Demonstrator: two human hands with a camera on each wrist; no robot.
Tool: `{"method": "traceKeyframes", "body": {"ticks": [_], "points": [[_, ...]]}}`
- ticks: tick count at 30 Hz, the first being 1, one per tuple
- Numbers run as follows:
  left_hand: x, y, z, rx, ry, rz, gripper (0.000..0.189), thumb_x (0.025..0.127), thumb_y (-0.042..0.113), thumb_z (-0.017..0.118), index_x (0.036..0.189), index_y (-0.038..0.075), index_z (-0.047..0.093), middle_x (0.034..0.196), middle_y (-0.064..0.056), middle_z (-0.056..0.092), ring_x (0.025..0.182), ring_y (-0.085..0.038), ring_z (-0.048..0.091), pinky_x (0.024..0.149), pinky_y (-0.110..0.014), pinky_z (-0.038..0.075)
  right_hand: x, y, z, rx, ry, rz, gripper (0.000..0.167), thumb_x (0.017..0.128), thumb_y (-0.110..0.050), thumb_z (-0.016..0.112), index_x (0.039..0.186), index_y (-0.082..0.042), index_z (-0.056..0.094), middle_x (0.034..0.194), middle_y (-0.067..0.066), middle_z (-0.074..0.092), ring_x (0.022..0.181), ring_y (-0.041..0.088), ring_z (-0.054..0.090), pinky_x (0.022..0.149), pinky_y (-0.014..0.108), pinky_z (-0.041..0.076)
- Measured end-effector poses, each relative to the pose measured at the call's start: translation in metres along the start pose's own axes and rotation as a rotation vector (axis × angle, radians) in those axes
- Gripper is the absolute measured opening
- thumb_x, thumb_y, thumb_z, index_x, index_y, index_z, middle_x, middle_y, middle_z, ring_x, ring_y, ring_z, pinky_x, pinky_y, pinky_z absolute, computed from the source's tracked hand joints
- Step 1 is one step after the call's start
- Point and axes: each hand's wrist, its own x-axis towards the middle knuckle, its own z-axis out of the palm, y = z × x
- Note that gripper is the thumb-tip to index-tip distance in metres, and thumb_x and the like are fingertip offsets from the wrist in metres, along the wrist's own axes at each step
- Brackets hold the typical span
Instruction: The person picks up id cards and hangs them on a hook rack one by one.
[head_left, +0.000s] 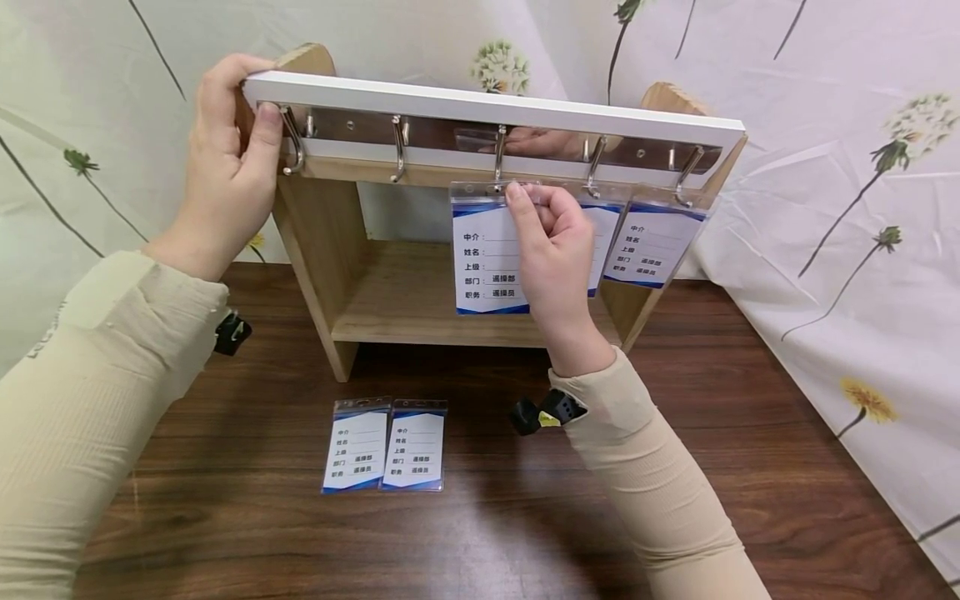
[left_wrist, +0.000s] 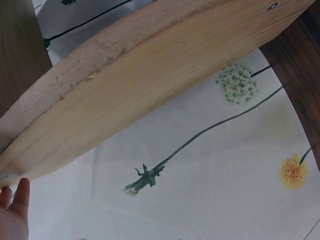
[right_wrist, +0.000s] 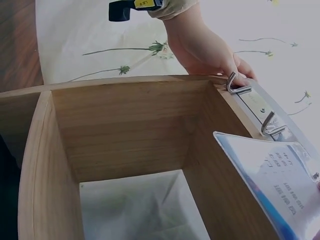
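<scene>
My right hand pinches a clear-sleeved ID badge by its top edge, thumb in front, just under the middle metal hook. In the right wrist view this badge leans out beside the hooks. My left hand grips the left end of the white hook rail, its thumb on the front. Two similar badges hang at the rail's right: an outer badge and an inner badge partly hidden by my right hand. The left wrist view shows fingertips near the wooden side panel.
The rail runs along the top front of a wooden shelf unit on a dark wood table. Two more badges, a left badge and a right badge, lie side by side before it. A flower-printed cloth hangs behind.
</scene>
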Motion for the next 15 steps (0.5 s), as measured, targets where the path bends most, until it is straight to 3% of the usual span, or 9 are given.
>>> {"method": "traceKeyframes", "body": {"ticks": [5,12,15], "points": [[0.0005,0.0002,0.0004,-0.005,0.000,-0.009,0.033,0.104,0.012,0.041,0.134,-0.002,0.041,0.102,0.011,0.048,0.075,-0.004,0.047,0.071,-0.019,0.040,-0.0003,0.0006,0.0012,0.004,0.019,0.010,0.013,0.097,-0.007,0.061,0.096,0.005,0.065,0.062,-0.013,0.062,0.054,0.001,0.055,0.050,0.017,0.039],[-0.0008,0.0005,0.0003,0.019,0.012,0.018,0.034,0.104,0.012,0.041,0.134,-0.004,0.041,0.107,0.018,0.046,0.084,-0.002,0.046,0.079,-0.018,0.036,0.0030,0.0057,0.0030,0.010,0.028,0.074,0.012,0.096,-0.008,0.061,0.093,0.004,0.065,0.058,-0.012,0.057,0.051,0.001,0.048,0.048,0.017,0.035],[-0.0003,0.0010,-0.0012,0.023,0.009,0.015,0.034,0.104,0.012,0.041,0.134,-0.004,0.041,0.109,0.018,0.046,0.086,-0.002,0.046,0.080,-0.018,0.035,0.0047,0.0076,0.0043,0.009,0.027,0.060,0.012,0.097,-0.007,0.061,0.092,0.004,0.064,0.057,-0.012,0.056,0.051,0.001,0.047,0.048,0.017,0.033]]}}
